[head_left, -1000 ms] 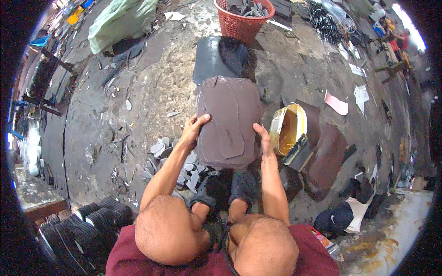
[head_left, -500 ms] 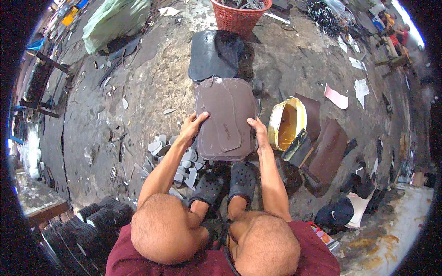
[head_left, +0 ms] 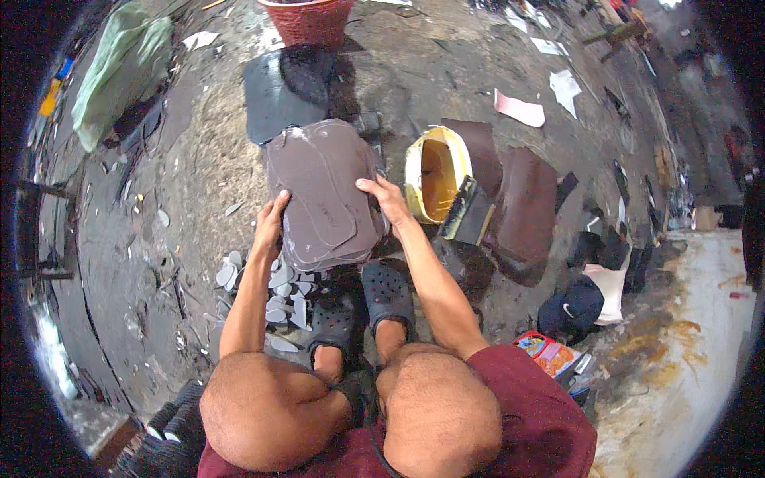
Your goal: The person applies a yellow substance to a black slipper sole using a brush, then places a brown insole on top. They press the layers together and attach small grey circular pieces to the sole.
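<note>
Between my two hands is a stack of brown flat sheets [head_left: 323, 195] with rounded corners, a sole-like outline on the top one. My left hand [head_left: 272, 223] grips its left edge, thumb on top. At the right edge my right hand [head_left: 389, 202] holds on with the thumb over the top face; its fingers are mostly hidden below. Just beyond lies a black curved pad [head_left: 271, 99]. Small grey cut pieces [head_left: 280, 288] are heaped beside the stack's near left corner. Right of the stack stands a yellow-rimmed container [head_left: 411, 182] with brownish stuff inside.
A dark block [head_left: 464, 213] leans on the container, beside brown sheets [head_left: 526, 207]. Beyond the pad stands a red basket [head_left: 309, 22]. A green sack [head_left: 123, 76] lies far left. A dark cap [head_left: 570, 309] is at right; black stacked pieces [head_left: 159, 446] sit near left.
The view has swung, so the scene sits further left. The stack is now tilted, and my right hand has moved further up its right edge, thumb over the top.
</note>
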Demonstrator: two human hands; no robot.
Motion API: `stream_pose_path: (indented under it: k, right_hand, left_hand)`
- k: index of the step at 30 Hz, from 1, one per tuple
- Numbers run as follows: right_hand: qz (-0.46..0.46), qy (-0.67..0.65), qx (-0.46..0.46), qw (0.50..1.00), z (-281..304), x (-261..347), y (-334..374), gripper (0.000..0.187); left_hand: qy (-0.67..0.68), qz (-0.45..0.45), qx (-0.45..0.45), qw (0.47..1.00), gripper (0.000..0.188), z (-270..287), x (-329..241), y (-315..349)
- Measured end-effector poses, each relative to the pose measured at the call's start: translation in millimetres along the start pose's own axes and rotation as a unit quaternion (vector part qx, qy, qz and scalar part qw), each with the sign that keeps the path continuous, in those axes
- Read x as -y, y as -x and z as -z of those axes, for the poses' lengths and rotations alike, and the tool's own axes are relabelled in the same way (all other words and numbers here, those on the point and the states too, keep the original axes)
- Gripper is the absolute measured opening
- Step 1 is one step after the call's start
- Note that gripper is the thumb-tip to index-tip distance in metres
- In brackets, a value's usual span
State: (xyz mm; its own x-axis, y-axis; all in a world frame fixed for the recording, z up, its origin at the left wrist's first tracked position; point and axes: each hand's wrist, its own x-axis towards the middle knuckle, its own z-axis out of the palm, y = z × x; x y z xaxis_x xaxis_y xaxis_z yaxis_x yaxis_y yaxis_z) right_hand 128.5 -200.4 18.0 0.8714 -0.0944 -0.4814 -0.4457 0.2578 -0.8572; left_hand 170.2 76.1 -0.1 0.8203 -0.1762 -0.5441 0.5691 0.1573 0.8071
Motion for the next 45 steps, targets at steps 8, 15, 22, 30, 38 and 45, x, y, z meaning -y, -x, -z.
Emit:
stream_pose_path:
  k: [8,15,22,30,38,45]
  right_hand:
    - [0.048,0.096,-0.066,0.992,-0.3,12.4,16.9,0.082]
    - [0.073,0.047,-0.038,0.995,1.9,0.6,7.8,0.084]
    - [0.166,0.162,-0.143,0.962,-21.0,7.4,12.7,0.082]
    - [0.181,0.433,-0.224,0.854,-45.0,37.7,-0.7,0.060]
    - [0.293,0.420,-0.300,0.805,-65.3,21.9,14.2,0.043]
    - [0.445,0.464,-0.227,0.732,-93.5,37.1,39.5,0.020]
  left_hand:
    - [-0.101,-0.016,-0.049,0.994,0.054,-13.1,-6.4,8.9]
    - [-0.124,-0.045,-0.078,0.988,0.043,-27.6,-22.0,23.9]
    - [-0.168,-0.085,-0.049,0.981,0.035,-4.7,-39.9,26.4]
    - [-0.103,-0.015,-0.091,0.990,0.080,-32.9,-24.2,24.2]
    - [0.008,-0.005,-0.078,0.997,0.106,-15.2,-5.4,3.9]
    - [-0.054,-0.107,-0.055,0.991,0.108,-44.4,-29.4,35.9]
